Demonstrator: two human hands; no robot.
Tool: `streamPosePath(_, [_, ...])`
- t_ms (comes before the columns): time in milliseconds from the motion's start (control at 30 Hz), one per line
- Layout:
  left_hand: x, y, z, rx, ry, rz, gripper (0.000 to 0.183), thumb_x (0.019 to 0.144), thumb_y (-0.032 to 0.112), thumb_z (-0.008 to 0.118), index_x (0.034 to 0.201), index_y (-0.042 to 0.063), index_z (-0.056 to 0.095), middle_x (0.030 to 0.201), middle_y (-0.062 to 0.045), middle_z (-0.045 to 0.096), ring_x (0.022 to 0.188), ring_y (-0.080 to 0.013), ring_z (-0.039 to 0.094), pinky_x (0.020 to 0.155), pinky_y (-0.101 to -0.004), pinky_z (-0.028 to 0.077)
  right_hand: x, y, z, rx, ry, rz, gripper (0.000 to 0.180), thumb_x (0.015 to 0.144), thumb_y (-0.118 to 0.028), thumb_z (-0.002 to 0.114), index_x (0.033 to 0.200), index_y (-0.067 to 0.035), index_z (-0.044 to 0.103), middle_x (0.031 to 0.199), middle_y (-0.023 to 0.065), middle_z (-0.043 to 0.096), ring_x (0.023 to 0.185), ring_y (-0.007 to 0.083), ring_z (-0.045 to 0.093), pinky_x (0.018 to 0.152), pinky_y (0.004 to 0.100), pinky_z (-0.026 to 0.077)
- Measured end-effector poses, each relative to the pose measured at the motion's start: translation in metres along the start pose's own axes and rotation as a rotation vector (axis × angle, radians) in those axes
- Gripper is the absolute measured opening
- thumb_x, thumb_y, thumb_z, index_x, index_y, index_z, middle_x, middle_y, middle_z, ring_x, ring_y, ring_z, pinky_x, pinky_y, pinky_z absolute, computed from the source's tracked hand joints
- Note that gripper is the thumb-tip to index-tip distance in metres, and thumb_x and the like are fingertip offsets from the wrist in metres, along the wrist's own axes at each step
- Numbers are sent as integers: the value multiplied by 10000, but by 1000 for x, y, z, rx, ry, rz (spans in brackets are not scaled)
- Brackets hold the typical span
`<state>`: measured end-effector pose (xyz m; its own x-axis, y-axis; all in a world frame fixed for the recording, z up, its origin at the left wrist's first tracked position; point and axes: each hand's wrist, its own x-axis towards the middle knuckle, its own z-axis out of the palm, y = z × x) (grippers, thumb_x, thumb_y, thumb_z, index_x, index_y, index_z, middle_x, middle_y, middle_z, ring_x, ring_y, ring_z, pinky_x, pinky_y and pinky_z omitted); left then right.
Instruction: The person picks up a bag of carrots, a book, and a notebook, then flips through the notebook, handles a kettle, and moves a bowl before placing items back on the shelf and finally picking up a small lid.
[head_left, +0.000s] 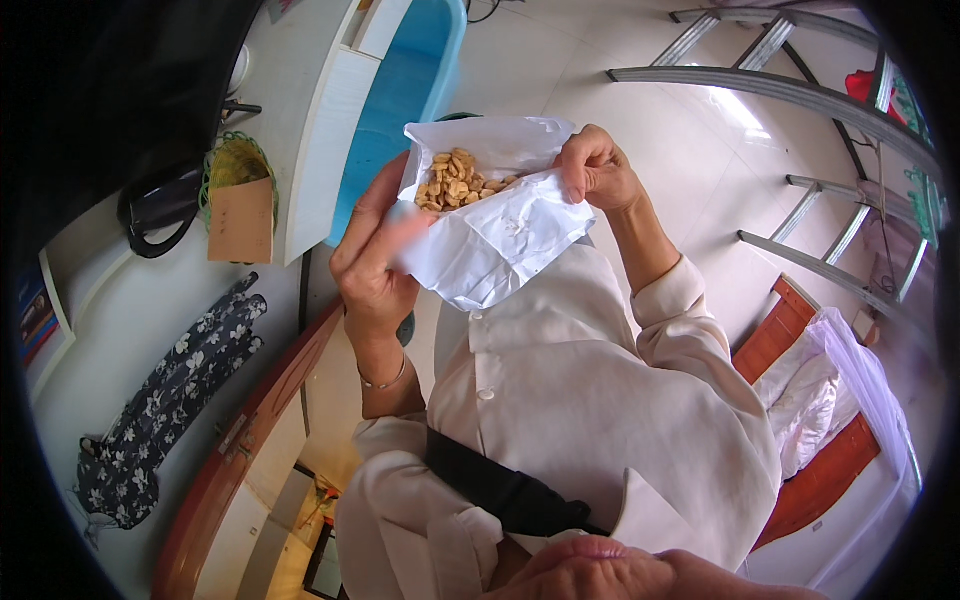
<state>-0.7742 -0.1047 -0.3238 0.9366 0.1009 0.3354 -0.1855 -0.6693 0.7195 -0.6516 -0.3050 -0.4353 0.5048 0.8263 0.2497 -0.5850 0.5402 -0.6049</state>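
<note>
A white paper packet (517, 225), creased and opened out at the top, is held between both hands in front of my chest. Inside its left part lies a pile of light brown pieces (452, 180) that look like shelled nuts or dried slices; a few lie toward the middle. My left hand (382, 247) grips the packet's left edge, fingers behind it and thumb in front, partly blurred. My right hand (596, 169) pinches the right edge between thumb and fingers.
A white cabinet top (300, 97) at left bears a woven green-yellow basket (238, 169) with a brown card, and a black jug (166, 210). Beyond the packet stands a blue plastic tub (397, 90). A metal ladder (750, 77) is at upper right; a wooden door (247, 442) is at lower left.
</note>
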Motion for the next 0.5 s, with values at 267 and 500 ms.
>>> streamPosePath(267, [-6, 3, 5, 7, 14, 6, 149, 663, 14, 669, 808, 3, 635, 1076, -226, 563, 969, -324, 581, 793, -339, 483, -10, 1, 0, 23, -43, -4, 188, 790, -153, 624, 687, 5, 621, 688, 67, 591, 673, 137, 534, 609, 234, 406])
streamPosePath(500, [-22, -9, 11, -8, 85, -109, 160, 676, 72, 682, 807, -6, 636, 1023, -223, 591, 906, -288, 613, 731, -321, 502, -2, -4, 20, -99, -15, -63, 157, 779, -133, 629, 720, 13, 639, 670, 74, 598, 665, 148, 538, 624, 242, 415])
